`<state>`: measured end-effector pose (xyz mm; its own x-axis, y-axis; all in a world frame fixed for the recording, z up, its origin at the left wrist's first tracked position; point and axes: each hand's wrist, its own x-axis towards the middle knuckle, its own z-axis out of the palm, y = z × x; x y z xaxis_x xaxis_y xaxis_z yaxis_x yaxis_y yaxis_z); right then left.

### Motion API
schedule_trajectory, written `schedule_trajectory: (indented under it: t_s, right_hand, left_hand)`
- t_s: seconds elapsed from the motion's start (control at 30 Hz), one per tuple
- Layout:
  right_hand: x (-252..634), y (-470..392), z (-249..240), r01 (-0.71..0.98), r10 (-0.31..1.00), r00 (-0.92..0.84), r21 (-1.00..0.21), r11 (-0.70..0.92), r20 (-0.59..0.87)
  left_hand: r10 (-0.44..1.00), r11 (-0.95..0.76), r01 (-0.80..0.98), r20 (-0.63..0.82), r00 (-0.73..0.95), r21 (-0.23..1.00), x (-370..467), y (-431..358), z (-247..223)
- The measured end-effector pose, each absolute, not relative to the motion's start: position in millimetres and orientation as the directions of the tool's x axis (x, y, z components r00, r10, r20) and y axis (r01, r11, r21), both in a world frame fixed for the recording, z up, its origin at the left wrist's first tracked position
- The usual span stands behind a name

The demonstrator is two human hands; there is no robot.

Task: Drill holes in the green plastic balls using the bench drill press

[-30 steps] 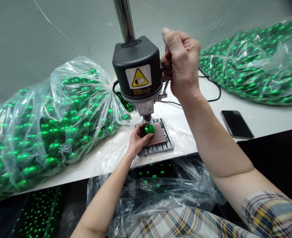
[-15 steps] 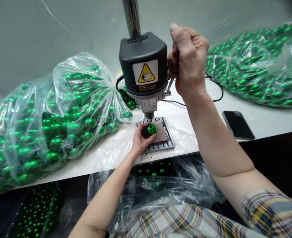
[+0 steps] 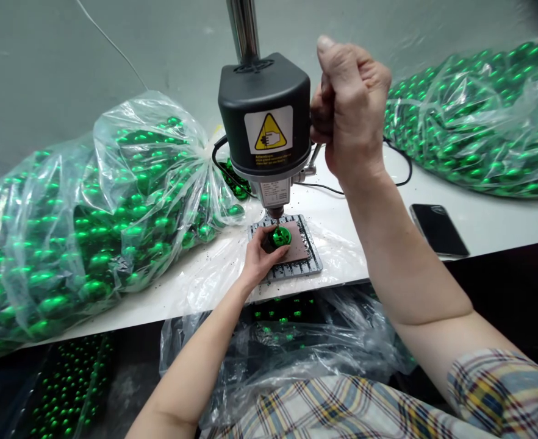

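Shiny green round ball (image 3: 281,236) clamped between left hand's (image 3: 260,255) thumb and fingers, above pinkish flat board (image 3: 300,247), below black drill-press head (image 3: 264,110). Right hand (image 3: 355,110) closed beside head. Both grips unchanged since earlier.

The round green ball (image 3: 282,236) has a glossy, mirror-smooth, metallic-looking surface. Above it, the blocky black drill-press head (image 3: 263,91) looks matt, its upright cylindrical column (image 3: 243,30) polished, reflective metal.
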<state>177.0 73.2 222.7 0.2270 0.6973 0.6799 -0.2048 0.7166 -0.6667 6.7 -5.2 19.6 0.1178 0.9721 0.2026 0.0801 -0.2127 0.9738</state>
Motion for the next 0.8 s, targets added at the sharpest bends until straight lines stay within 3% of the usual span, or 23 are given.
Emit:
schedule_trajectory:
  t_s: [0.13,0.57,0.8]
  right_hand:
    - [174,57,224,-0.241,0.672,0.262,-0.628,0.740,0.692]
    - [167,21,193,0.059,0.499,0.416,-0.570,0.820,0.760]
    - [165,7,161,0.014,0.424,0.442,-0.478,0.878,0.791]
  left_hand:
    - [0.972,-0.209,0.058,0.201,0.121,0.976,6,-3,17]
    - [0.973,-0.197,0.077,0.186,0.137,0.977,5,-4,19]
    - [0.973,-0.200,0.078,0.189,0.130,0.977,5,-3,17]
